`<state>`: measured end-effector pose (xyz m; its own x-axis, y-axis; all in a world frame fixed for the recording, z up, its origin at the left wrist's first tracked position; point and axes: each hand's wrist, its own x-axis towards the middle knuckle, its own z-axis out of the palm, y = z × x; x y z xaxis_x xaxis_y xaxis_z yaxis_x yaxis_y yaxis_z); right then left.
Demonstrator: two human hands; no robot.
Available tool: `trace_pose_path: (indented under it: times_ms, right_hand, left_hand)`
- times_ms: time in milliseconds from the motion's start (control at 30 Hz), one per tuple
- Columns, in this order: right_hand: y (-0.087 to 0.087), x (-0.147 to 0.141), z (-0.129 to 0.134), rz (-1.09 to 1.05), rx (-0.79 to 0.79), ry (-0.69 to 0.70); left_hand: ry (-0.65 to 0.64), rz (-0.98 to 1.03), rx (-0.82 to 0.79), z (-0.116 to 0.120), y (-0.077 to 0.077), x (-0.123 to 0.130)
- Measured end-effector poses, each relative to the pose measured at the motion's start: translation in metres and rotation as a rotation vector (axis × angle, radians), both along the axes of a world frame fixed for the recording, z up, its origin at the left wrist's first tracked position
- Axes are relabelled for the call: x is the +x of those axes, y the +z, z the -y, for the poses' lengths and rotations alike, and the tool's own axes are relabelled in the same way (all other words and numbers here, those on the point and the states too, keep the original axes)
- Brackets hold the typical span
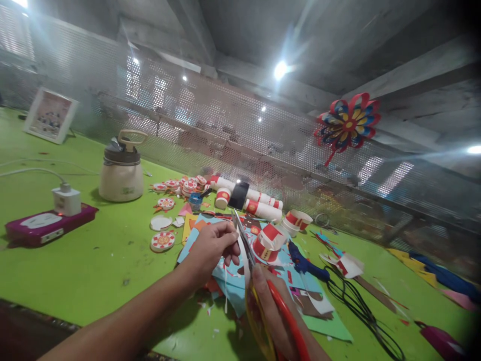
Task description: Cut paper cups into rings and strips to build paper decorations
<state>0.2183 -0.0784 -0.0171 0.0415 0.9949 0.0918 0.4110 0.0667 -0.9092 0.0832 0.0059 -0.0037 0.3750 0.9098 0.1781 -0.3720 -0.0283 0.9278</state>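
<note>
My left hand (210,250) is closed in a pinch on a white paper piece (242,250), above a pile of coloured paper (235,296). A thin white strip (226,293) dangles below its fingers. In my right hand (265,288) are scissors (246,239) with red and yellow handles. Their blades point away from me, right beside the paper and the left fingertips; the exact contact is hidden. Just past the blades sits a cut red-and-white paper cup (267,245). A blue glue gun (306,263) lies to the right of it.
Round red-and-white paper discs (163,241) and a small blue jar (195,201) lie left of the pile. Behind are stacked cups (263,209) and a phone (239,194). A kettle-like pot (121,175) and purple power strip (50,225) stand left; a black cord (361,306) curls right.
</note>
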Motion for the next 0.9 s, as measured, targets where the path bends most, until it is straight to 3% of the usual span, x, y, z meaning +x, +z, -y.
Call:
trace_pose_path:
  times_ms: [167, 267, 400, 900]
  right_hand:
    - [0.003, 0.009, -0.005, 0.069, 0.11, 0.046]
    - [0.005, 0.019, -0.009, 0.302, 0.127, 0.08]
    - [0.001, 0.035, -0.017, 0.52, 0.106, 0.026]
    - [-0.016, 0.043, -0.026, 0.804, 0.062, 0.019]
  left_hand:
    - [-0.092, 0.057, 0.023, -0.001, 0.001, -0.006]
    - [-0.137, 0.089, 0.045, -0.002, 0.003, -0.011]
    - [-0.129, 0.144, 0.059, -0.004, 0.004, -0.013]
    - [-0.089, 0.124, 0.014, -0.005, 0.011, -0.018]
